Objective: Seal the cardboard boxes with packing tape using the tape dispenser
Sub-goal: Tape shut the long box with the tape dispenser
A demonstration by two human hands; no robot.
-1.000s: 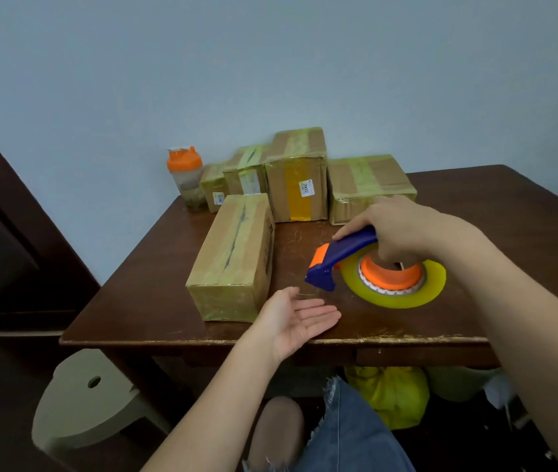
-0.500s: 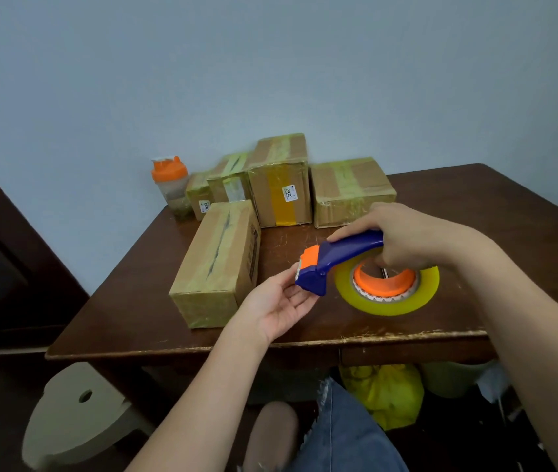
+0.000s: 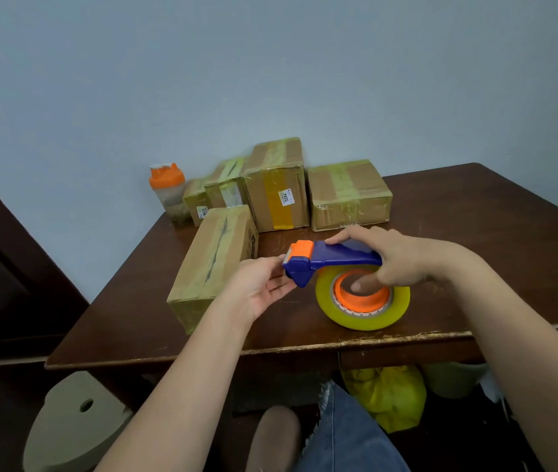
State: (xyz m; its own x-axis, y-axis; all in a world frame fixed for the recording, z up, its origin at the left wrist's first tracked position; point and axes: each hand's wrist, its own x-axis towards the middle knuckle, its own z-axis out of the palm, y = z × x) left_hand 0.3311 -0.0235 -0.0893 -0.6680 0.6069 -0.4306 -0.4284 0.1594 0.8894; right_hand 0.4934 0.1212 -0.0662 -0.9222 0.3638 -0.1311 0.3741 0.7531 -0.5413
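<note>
Tape dispenser (image 3: pixel 334 264) sits just right of the long box (image 3: pixel 216 264) on the table (image 3: pixel 495 253). Our right hand (image 3: pixel 397 258) has its grip clamped on the handle; left hand (image 3: pixel 262 284) pinches at the cutter end, probably the tape end. Long box seam looks unsealed; boxes behind it (image 3: pixel 347 194) already taped. No strip laid yet.

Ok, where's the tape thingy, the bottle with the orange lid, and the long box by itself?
tape dispenser (image 3: pixel 342 258): head view, on its blue handle.
bottle (image 3: pixel 171 195): head view, on its clear body under the orange lid.
long box (image 3: pixel 216 255): head view, on its taped top face.
</note>
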